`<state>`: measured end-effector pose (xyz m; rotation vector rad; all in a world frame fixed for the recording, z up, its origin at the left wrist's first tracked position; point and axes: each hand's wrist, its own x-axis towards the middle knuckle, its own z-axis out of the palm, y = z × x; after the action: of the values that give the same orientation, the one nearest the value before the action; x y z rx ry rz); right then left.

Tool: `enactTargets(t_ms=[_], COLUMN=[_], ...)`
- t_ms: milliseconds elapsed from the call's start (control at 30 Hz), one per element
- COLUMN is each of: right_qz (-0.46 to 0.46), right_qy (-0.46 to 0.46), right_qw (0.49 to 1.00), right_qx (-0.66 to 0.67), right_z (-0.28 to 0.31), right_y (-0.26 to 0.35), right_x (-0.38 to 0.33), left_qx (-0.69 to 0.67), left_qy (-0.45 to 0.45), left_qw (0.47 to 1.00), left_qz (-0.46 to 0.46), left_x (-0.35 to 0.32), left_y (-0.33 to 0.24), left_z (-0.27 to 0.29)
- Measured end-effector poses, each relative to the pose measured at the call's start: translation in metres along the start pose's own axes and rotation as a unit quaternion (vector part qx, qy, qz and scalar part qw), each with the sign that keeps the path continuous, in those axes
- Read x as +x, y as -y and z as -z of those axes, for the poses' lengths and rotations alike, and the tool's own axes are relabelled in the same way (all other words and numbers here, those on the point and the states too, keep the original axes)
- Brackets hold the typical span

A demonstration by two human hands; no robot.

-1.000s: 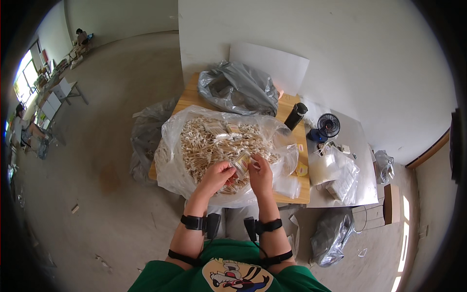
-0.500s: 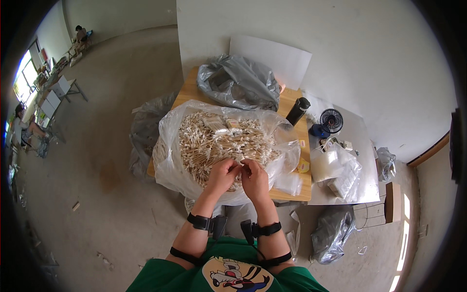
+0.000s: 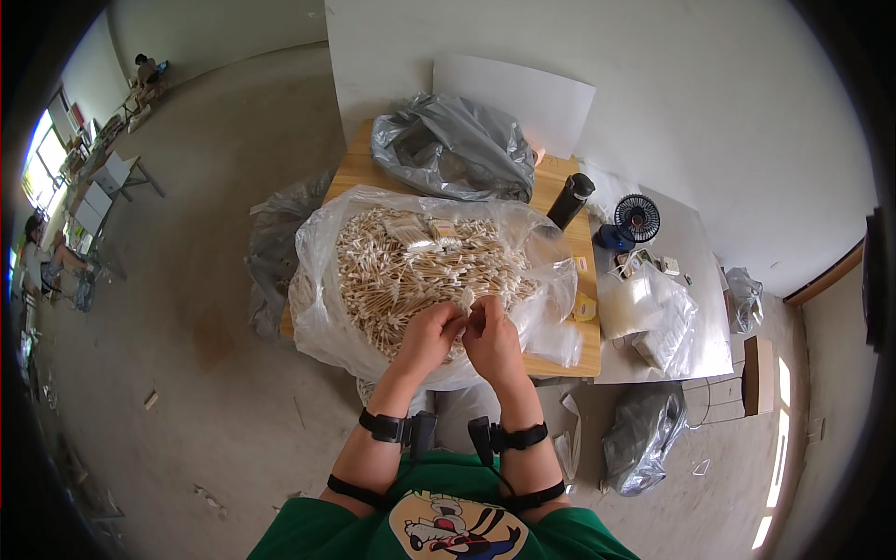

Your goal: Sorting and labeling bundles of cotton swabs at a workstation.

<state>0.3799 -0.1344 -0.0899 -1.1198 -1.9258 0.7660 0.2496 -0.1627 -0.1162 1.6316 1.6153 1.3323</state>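
"So, what do the fingers grasp?"
"Left hand and right hand seemingly pinch one small pale packet, mostly hidden, above loose cotton swabs in a clear plastic bag."
"Any risk?"
"A slack pinch could drop it among them."
"Labels?"
"A yellow label on the wooden table, too small to read."
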Motion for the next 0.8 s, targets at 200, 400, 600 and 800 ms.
enactTargets(t_ms=[200,400,600,800], right_qz=[0.03,0.094,0.023,-0.153], right_qy=[-0.067,-0.087,-0.088,-0.083], right_qw=[0.997,0.992,0.996,0.944], right_qx=[-0.038,-0.017,-0.008,0.28], right_z=[0.0,-0.004,0.002,-0.007], right_y=[-0.011,-0.008,-0.007,-0.022], right_x=[0.002,0.004,0.003,0.004], left_qx=[0.005,0.044,0.025,0.042], left_qy=[-0.011,0.002,0.031,-0.158], left_qw=[1.0,0.999,0.998,0.987], left_qz=[-0.002,-0.018,-0.039,-0.008], left_x=[0.0,0.004,0.004,0.008], left_y=[-0.006,-0.014,-0.02,-0.004], left_z=[0.004,0.007,0.014,0.022])
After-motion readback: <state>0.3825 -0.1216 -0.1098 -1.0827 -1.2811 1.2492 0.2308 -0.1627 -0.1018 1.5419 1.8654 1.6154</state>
